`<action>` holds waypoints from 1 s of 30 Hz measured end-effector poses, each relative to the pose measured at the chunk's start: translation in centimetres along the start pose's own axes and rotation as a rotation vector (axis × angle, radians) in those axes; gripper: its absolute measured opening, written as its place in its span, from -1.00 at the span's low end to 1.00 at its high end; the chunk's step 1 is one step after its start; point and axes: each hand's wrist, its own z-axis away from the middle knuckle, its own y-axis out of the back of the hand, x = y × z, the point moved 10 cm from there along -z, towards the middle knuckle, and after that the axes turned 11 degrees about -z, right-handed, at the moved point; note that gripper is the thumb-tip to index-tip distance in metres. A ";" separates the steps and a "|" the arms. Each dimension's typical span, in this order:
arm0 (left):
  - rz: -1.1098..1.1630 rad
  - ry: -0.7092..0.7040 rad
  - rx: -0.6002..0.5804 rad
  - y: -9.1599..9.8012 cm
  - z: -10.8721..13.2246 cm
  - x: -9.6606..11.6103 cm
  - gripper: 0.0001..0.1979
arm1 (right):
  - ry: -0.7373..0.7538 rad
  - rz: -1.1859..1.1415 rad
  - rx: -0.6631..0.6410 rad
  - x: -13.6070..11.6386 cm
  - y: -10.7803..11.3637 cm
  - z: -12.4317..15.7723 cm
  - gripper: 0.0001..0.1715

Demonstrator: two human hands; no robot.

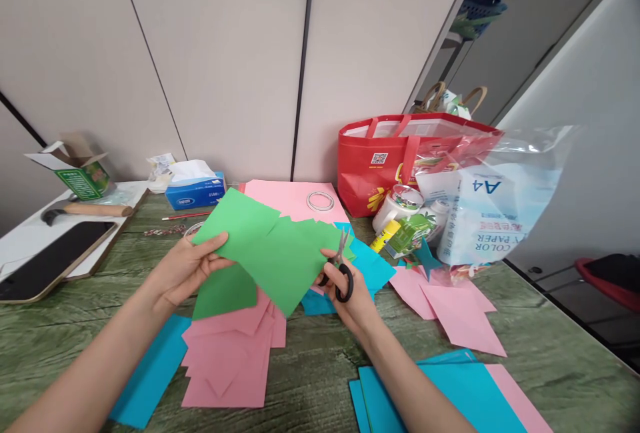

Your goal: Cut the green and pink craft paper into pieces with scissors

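My left hand (195, 266) pinches the left corner of a green sheet of paper (280, 259) between thumb and fingers, above the table. A cut or fold line shows near the sheet's top edge. My right hand (357, 306) has black-handled scissors (342, 246) in its grip, blades pointing up. Its fingertips also touch the right edge of the green sheet. Beneath lie another green piece (225, 294) and a pile of pink paper pieces (227, 359). Blue paper (373, 266) and jagged green pieces lie behind my right hand, partly hidden.
A red bag (360, 179), a clear A4 paper packet (490, 206), a white mug (393, 209) and a yellow glue stick (385, 236) stand back right. Blue sheets (450, 386) lie front right. At left are a tissue box (195, 191), a phone (60, 259) and a hammer (95, 209).
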 end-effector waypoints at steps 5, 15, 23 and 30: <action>0.078 -0.118 0.048 -2.4 1.2 -0.2 -0.89 | -0.038 -0.071 0.006 1.1 -0.8 0.4 -0.58; -0.356 0.103 -0.331 -2.7 1.8 -0.6 -0.76 | 0.200 0.182 0.124 -2.0 0.8 0.5 -0.63; -0.501 0.048 -0.344 -2.7 1.7 -0.5 -0.85 | 0.279 0.197 0.275 -3.1 2.2 0.6 -0.53; -0.428 0.022 -0.257 -2.8 1.4 -0.2 -0.88 | 0.303 0.205 0.331 -3.9 3.1 0.8 -0.54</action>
